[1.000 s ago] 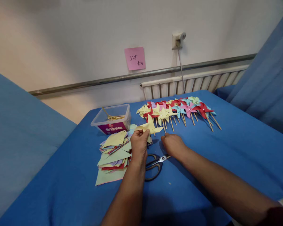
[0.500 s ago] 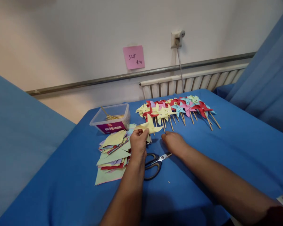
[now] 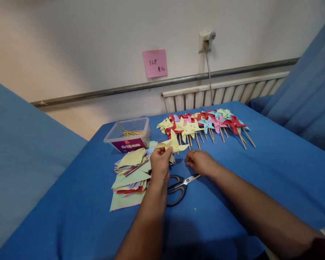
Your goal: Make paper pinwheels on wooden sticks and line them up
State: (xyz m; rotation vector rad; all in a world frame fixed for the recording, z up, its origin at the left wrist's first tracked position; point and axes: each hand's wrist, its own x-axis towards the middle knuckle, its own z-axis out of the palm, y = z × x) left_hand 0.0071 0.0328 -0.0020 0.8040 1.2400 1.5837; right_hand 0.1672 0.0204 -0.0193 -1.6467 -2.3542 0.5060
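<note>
My left hand (image 3: pixel 160 164) is closed, thumb and fingers pinching a yellow paper pinwheel (image 3: pixel 173 142) whose points are folded in. To its right, my right hand (image 3: pixel 200 162) is held low over the table with its fingers curled together; whether something small is in them is hidden. Between and below the hands lie scissors (image 3: pixel 182 185) with black handles, blades partly spread toward my right hand. Close to the left of my left hand are stacked coloured paper sheets (image 3: pixel 131 180), yellow and pale green on top.
A clear plastic box (image 3: pixel 128 135) with several wooden sticks (image 3: pixel 132 133) stands behind the paper stacks. Finished pinwheels (image 3: pixel 206 124) on sticks lie in a row at the back of the blue-covered table (image 3: pixel 78 202). Blue curtains (image 3: pixel 306 97) hang at both sides.
The view has shifted slightly. My left hand still grips the yellow pinwheel, and my right hand stays curled beside it, turned a little.
</note>
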